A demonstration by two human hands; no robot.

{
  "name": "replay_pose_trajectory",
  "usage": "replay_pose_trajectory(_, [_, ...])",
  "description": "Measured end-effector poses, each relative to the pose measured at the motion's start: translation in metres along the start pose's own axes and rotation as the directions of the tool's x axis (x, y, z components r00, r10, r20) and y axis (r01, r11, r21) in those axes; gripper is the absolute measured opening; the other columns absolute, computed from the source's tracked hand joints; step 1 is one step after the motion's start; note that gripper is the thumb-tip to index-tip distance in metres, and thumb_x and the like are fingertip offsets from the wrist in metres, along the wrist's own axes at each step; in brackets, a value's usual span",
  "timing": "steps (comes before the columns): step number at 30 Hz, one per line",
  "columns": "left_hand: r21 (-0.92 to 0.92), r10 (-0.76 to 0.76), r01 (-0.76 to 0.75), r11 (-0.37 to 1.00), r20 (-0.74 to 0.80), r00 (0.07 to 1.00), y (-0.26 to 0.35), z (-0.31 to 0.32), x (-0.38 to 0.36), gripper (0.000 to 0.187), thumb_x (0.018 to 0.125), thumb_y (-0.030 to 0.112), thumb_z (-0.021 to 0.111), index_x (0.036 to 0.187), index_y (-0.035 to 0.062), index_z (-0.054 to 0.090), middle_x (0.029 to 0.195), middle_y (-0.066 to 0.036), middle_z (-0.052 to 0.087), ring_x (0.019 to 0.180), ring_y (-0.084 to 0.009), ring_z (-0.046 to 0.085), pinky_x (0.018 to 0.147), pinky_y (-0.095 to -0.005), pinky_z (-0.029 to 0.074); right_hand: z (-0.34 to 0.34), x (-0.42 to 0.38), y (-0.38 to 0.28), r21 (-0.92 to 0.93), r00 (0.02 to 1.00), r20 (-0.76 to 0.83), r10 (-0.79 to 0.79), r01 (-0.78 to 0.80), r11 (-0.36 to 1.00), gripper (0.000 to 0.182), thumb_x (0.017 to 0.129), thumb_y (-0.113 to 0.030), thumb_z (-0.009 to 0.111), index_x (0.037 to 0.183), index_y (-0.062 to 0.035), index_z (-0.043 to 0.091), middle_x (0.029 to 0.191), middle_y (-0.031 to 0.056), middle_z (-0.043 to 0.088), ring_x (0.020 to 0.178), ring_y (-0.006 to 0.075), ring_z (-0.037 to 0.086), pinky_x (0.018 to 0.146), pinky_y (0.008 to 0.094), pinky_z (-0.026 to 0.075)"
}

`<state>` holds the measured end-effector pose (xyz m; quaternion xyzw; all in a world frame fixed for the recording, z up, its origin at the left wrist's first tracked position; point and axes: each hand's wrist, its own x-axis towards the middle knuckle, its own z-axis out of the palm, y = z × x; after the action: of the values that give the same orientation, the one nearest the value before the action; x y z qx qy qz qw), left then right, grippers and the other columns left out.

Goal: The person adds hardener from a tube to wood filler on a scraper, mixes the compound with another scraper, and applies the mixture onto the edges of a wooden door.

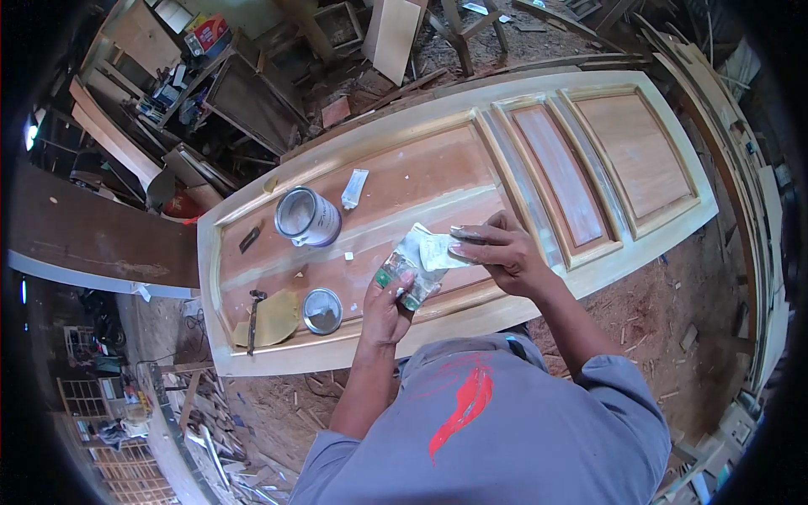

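Note:
Above a panelled wooden door (454, 313), my left hand (389, 310) grips a paint-smeared scraper board (418, 290) that has pale filler on its upper part. My right hand (505, 252) pinches a flat whitish piece (438, 252) against the board; whether it is a blade or a card I cannot tell. Left of my hands, an open can (318, 220) stands on the door, with a white tube (354, 188) behind it. A round lid (322, 311) with grey paste lies near the door's front edge.
A hammer (252, 321) and yellow sandpaper (278, 318) lie at the door's near left, and a small dark tool (249, 240) beyond them. Planks (715, 126) line the right side. Wooden pieces (396, 38) stand behind the door; wood scraps (656, 353) litter the floor.

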<state>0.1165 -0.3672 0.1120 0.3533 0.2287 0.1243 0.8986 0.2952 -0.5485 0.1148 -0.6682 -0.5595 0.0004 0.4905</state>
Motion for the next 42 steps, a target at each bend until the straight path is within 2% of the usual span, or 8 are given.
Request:
replay_pose_trajectory(6, [-0.027,0.043,-0.043,0.999,0.0,0.999,0.001,-0.018,-0.002,0.046,0.093,0.003,0.061,0.137,-0.0018,0.048,0.126,-0.017,0.063,0.115,-0.0322,0.066,0.091,-0.0499,0.061,0.007,-0.021,0.013,-0.141,0.993,-0.065,0.102,-0.11,0.984,0.049,0.082,0.007,0.068,0.121,-0.0212,0.074,0.123,0.0066,0.072,0.083,0.0255,0.058,0.079,0.0334,0.049])
replay_pose_trajectory(9, [0.012,0.061,-0.061,0.998,0.007,0.998,0.011,-0.017,-0.008,0.049,0.09,0.004,0.064,0.136,-0.0012,0.049,0.122,-0.016,0.064,0.111,-0.0314,0.068,0.087,-0.0487,0.063,0.03,-0.031,0.003,0.266,0.901,-0.201,0.383,-0.327,0.907,0.034,0.087,0.003,0.067,0.118,-0.0081,0.074,0.113,0.0104,0.074,0.076,0.0202,0.059,0.076,0.0313,0.05])
replay_pose_trajectory(12, [-0.017,0.004,-0.003,1.0,0.073,0.997,0.011,-0.038,-0.007,0.054,0.087,0.007,0.068,0.136,-0.0011,0.049,0.12,-0.015,0.065,0.107,-0.0308,0.069,0.082,-0.0473,0.064,0.029,-0.027,-0.005,0.766,0.744,0.07,0.664,-0.467,0.442,0.028,0.09,-0.006,0.068,0.117,0.0031,0.071,0.097,0.0096,0.072,0.073,0.0151,0.059,0.073,0.0291,0.049])
replay_pose_trajectory(18, [-0.028,-0.072,0.076,0.997,0.109,0.991,0.007,-0.041,-0.003,0.061,0.082,0.012,0.068,0.138,-0.0039,0.049,0.117,-0.014,0.067,0.098,-0.0272,0.072,0.074,-0.0398,0.066,0.042,-0.006,-0.012,0.896,0.726,0.389,0.567,-0.443,-0.047,0.04,0.09,-0.013,0.067,0.125,0.0055,0.063,0.089,0.0061,0.066,0.075,0.0136,0.06,0.068,0.0273,0.046])
replay_pose_trajectory(29, [-0.052,-0.016,0.016,0.999,-0.004,1.0,0.029,-0.039,0.005,0.053,0.086,0.004,0.064,0.136,-0.0043,0.051,0.122,-0.016,0.065,0.108,-0.0289,0.069,0.083,-0.0457,0.064,0.027,-0.032,-0.01,0.859,0.728,0.421,0.54,-0.511,0.02,0.03,0.088,-0.007,0.066,0.114,0.0083,0.067,0.086,0.0077,0.066,0.077,0.0136,0.06,0.071,0.0269,0.05])
replay_pose_trajectory(36, [0.352,0.187,-0.177,0.919,0.007,0.982,0.031,-0.022,0.008,0.048,0.093,0.007,0.065,0.138,-0.005,0.052,0.119,-0.013,0.067,0.106,-0.0201,0.067,0.083,-0.0347,0.06,0.003,-0.001,-0.023,0.349,0.898,-0.086,0.431,-0.378,0.858,0.034,0.092,-0.006,0.065,0.124,0.0054,0.067,0.093,0.0074,0.068,0.082,0.0116,0.061,0.071,0.028,0.052])
replay_pose_trajectory(38, [0.682,0.442,-0.363,0.635,0.065,0.895,0.028,-0.016,0.009,0.046,0.096,0.01,0.064,0.138,-0.0055,0.053,0.118,-0.011,0.067,0.104,-0.0157,0.065,0.08,-0.0287,0.057,0.001,0.007,-0.038,0.559,0.78,-0.01,0.626,-0.514,0.65,0.033,0.092,-0.008,0.065,0.122,0.0054,0.068,0.091,0.0075,0.069,0.077,0.0115,0.062,0.065,0.0272,0.051])
replay_pose_trajectory(42, [0.783,0.559,-0.407,0.471,0.093,0.824,0.018,-0.001,0.004,0.036,0.097,0.005,0.063,0.132,-0.0045,0.06,0.107,-0.009,0.07,0.097,-0.0129,0.064,0.082,-0.0292,0.053,0.027,-0.003,-0.038,0.766,0.605,0.167,0.779,-0.577,0.284,0.029,0.093,-0.012,0.064,0.116,0.0052,0.069,0.087,0.0082,0.069,0.067,0.0129,0.064,0.056,0.0265,0.049])
